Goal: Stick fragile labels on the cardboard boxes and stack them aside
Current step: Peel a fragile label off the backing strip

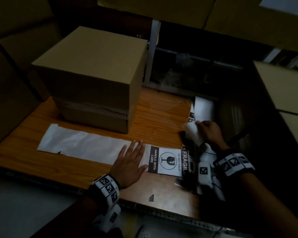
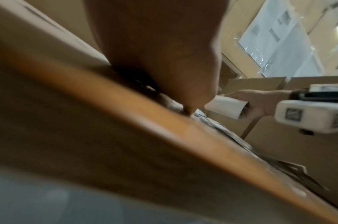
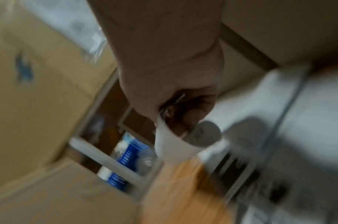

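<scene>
So we've got a wooden bench (image 1: 21, 157) with one cardboard box (image 1: 93, 74) sitting on it toward the back left, closed, with a band of clear tape running around its lower part. We can't spot a label on the sides we can see.

In front of the box there's a long white strip of backing paper (image 1: 79, 145) lying flat across the bench. Our left hand (image 1: 129, 162) is pressed down on the right end of that strip, fingers straight and spread a bit, palm flat. Just beside its thumb, still on the strip, is a fragile label (image 1: 165, 160) with the broken-glass symbol and "HANDLE WITH CARE" printed on it, face up near the front edge of the bench.

Our right hand (image 1: 210, 133) is off to the right, raised above the bench, fingers curled around a rolled-up white bit of the label roll (image 1: 193, 133). The left wrist view shows it as a paper tube (image 2: 227, 107) gripped in that hand. The right wrist view is pretty blurry, but the curl of white paper at the fingers is there.

More cardboard boxes (image 1: 282, 86) are stacked around us in the dim room.
</scene>
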### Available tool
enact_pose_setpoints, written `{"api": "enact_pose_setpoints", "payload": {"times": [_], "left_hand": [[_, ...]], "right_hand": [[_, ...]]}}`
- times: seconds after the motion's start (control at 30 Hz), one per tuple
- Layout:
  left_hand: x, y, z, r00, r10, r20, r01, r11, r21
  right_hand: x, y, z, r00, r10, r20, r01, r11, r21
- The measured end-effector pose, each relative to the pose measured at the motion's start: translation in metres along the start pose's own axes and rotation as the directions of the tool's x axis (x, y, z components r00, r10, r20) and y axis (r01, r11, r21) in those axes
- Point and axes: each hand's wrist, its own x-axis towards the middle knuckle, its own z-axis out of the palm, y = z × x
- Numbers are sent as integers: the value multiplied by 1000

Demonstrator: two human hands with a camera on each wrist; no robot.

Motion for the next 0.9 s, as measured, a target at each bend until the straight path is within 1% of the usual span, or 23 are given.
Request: {"api": "enact_pose_setpoints", "payload": {"times": [0.1,0.17,0.2,0.3,0.37,0.4,0.47,0.5,0.57,0.6,0.63,0.7,0.73,0.8,0.83,0.87,0.9], "left_hand": [[2,1,-6,999,-28,-23,26,996,-89],[5,2,-12,997,-21,-72,14,994,-109],[6,4,-17,996,-1,-92,-5,998,-58],[11,14,-32,999,-22,-30,25,993,115],[14,22,-40,999,-30,-27,34,987,154],[14,25,-43,998,-28,-58,38,983,179],[16,31,-46,985,1,-172,40,972,233],[15,36,-53,986,-27,-164,65,971,230],[14,42,-62,987,-144,-71,157,960,232],[15,44,-63,982,-181,-55,189,955,228],[17,46,-62,975,-209,-73,218,960,174],[19,47,-62,962,-252,-101,255,967,14],[19,47,-63,958,-274,-85,267,960,-78],[20,42,-63,957,-291,-4,283,933,-223],[20,41,-63,960,-280,11,272,922,-275],[19,40,-64,965,-263,-12,246,914,-323],[18,41,-68,968,-242,-67,202,909,-365]], "right_hand": [[-15,-9,13,999,0,-48,7,989,146],[-25,-15,20,998,0,-60,11,983,184],[-30,-18,21,998,7,-61,5,980,201],[-37,-24,24,998,40,-55,-22,956,292],[-42,-29,24,998,37,-56,-15,938,346],[-43,-30,25,997,36,-62,-11,933,360],[-48,-35,25,996,40,-83,-5,925,380],[-51,-37,25,995,40,-95,0,922,388],[-56,-39,27,993,36,-112,13,912,410],[-59,-40,28,993,36,-114,16,908,420],[-62,-41,29,993,46,-110,5,903,429],[-67,-43,31,993,72,-91,-22,889,456],[-70,-44,32,994,77,-78,-32,885,464],[-76,-47,35,995,89,-48,-56,883,466],[-79,-49,37,995,95,-42,-64,880,471],[-82,-49,39,994,98,-44,-65,875,480],[-84,-50,42,993,105,-45,-70,871,485]]}}
